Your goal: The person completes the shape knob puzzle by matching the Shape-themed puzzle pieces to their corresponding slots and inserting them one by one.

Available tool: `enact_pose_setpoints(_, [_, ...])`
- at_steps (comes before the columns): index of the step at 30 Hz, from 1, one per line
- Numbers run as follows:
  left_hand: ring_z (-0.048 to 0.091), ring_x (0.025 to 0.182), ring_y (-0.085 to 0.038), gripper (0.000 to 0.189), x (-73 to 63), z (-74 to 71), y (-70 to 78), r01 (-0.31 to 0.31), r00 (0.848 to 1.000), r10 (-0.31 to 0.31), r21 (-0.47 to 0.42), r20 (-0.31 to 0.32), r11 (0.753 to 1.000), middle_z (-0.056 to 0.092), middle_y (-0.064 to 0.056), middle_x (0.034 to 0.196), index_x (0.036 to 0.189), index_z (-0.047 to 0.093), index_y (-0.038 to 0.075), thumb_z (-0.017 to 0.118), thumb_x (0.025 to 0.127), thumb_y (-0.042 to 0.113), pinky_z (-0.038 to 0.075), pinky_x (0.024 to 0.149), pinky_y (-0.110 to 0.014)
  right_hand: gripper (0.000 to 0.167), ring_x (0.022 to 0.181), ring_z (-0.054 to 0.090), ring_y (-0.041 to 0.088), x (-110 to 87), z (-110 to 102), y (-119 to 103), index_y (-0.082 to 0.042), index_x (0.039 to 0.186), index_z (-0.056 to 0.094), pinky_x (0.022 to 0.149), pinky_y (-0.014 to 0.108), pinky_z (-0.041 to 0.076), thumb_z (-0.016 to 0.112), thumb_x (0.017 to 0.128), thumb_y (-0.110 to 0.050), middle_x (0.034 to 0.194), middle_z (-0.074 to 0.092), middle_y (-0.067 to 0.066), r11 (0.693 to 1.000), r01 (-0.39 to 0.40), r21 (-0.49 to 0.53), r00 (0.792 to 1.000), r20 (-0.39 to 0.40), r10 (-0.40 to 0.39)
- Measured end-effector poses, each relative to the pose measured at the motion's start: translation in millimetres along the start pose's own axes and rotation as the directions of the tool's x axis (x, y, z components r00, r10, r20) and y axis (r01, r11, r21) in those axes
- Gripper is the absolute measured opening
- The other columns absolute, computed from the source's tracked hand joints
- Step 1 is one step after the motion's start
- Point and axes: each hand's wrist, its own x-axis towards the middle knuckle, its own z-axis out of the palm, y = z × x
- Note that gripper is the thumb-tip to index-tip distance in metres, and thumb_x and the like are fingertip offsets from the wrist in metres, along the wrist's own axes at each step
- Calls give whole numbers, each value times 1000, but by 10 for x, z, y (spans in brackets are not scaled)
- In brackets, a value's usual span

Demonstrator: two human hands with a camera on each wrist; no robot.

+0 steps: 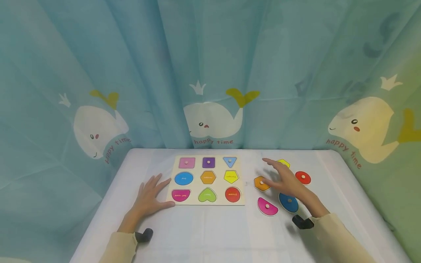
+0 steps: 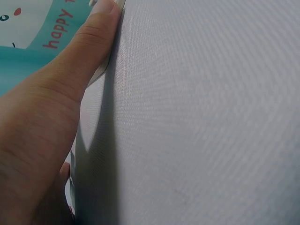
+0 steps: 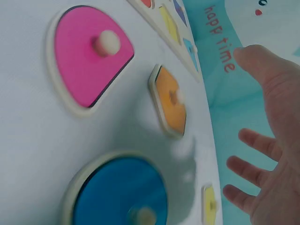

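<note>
A wooden shape-puzzle board (image 1: 194, 203) lies on the table. Knobbed pieces sit in its far row: a pink rectangle (image 1: 184, 165), a purple square (image 1: 206, 164) and a blue triangle (image 1: 227, 159). Along the board's left edge my left hand (image 1: 149, 197) rests with fingers spread, its thumb (image 2: 91, 40) at the near corner. My right hand (image 1: 287, 179), fingers apart and holding nothing, hovers over loose pieces. Nearest to it are an orange hexagon (image 3: 168, 105), a blue oval (image 3: 117, 192) and a yellow pentagon (image 1: 284, 162), partly covered by the hand in the head view.
A magenta half-round piece (image 1: 264, 209) lies nearer the front, and a red circle (image 1: 306, 179) to the right. Printed recesses, including a green heart (image 1: 207, 193), show in the board. A whale-print curtain (image 1: 279, 120) hangs behind the white table (image 1: 213, 237).
</note>
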Motion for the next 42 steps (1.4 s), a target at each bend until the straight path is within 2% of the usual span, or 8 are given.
enact_pose_setpoints(4, [16, 153, -46, 102, -5, 2, -9, 1, 1000, -1, 0, 5, 1000, 30, -15, 166, 155, 47, 23, 78, 71, 71, 4, 117, -76, 86, 124, 55, 46, -156, -28, 70, -16, 160, 35, 91, 69, 51, 82, 88, -28, 140, 58, 23, 1000, -24, -11, 999, -45, 23])
enact_pose_setpoints(8, [17, 153, -46, 100, -5, 2, -10, -12, 1000, 12, -3, -7, 1000, 31, -15, 166, 155, 48, 23, 79, 72, 70, 5, 117, -76, 89, 127, 51, 47, -323, -51, 130, -18, 161, 31, 74, 59, 60, 82, 89, -28, 139, 56, 24, 998, -63, 25, 996, -57, 64])
enact_pose_setpoints(11, [17, 153, -47, 99, -2, 6, -9, -20, 1000, 20, -9, -17, 1000, 32, -16, 165, 154, 49, 22, 79, 72, 69, 5, 116, -76, 88, 129, 49, 47, -455, -52, 177, -13, 158, 35, 79, 63, 58, 84, 87, -25, 139, 57, 25, 998, -67, 18, 994, -82, 68])
enact_pose_setpoints(14, [17, 153, -46, 99, 3, 6, 6, -16, 1000, 16, -10, -10, 1000, 31, -16, 165, 154, 49, 22, 78, 73, 70, 5, 116, -76, 84, 127, 50, 46, -590, -52, 231, -7, 152, 41, 96, 76, 42, 87, 83, -23, 135, 61, 26, 997, -63, -43, 991, -124, 58])
enact_pose_setpoints(18, [16, 153, -46, 99, 7, -22, 28, -4, 1000, 4, -8, 6, 1000, 30, -15, 166, 155, 48, 22, 78, 73, 69, 5, 117, -75, 78, 125, 51, 45, -759, -45, 295, -3, 145, 47, 97, 76, 42, 89, 81, -20, 134, 60, 25, 997, -68, -47, 986, -154, 60])
enact_pose_setpoints(25, [16, 153, -46, 99, 10, -53, 21, 0, 1000, 0, -3, 9, 1000, 29, -16, 166, 155, 48, 22, 79, 73, 68, 5, 117, -75, 62, 125, 51, 44, -953, -25, 358, -4, 133, 59, 99, 73, 41, 88, 81, -23, 131, 62, 20, 993, -108, -42, 985, -139, 101])
enact_pose_setpoints(33, [17, 153, -47, 99, 1, -47, 26, -5, 1000, 5, -1, 5, 1000, 30, -17, 166, 154, 49, 21, 80, 73, 67, 4, 117, -75, 33, 125, 49, 49, -1018, 40, 406, -12, 107, 73, 97, 76, 38, 89, 79, -16, 130, 63, 24, 991, -107, -75, 980, -177, 92])
enact_pose_setpoints(42, [16, 153, -47, 99, 5, -39, 23, -3, 1000, 3, 4, 13, 1000, 29, -16, 166, 155, 48, 21, 79, 73, 68, 3, 117, -75, 20, 126, 50, 49, -1047, 80, 425, -13, 98, 74, 99, 75, 38, 87, 82, -12, 131, 63, 24, 991, -123, -60, 972, -208, 108])
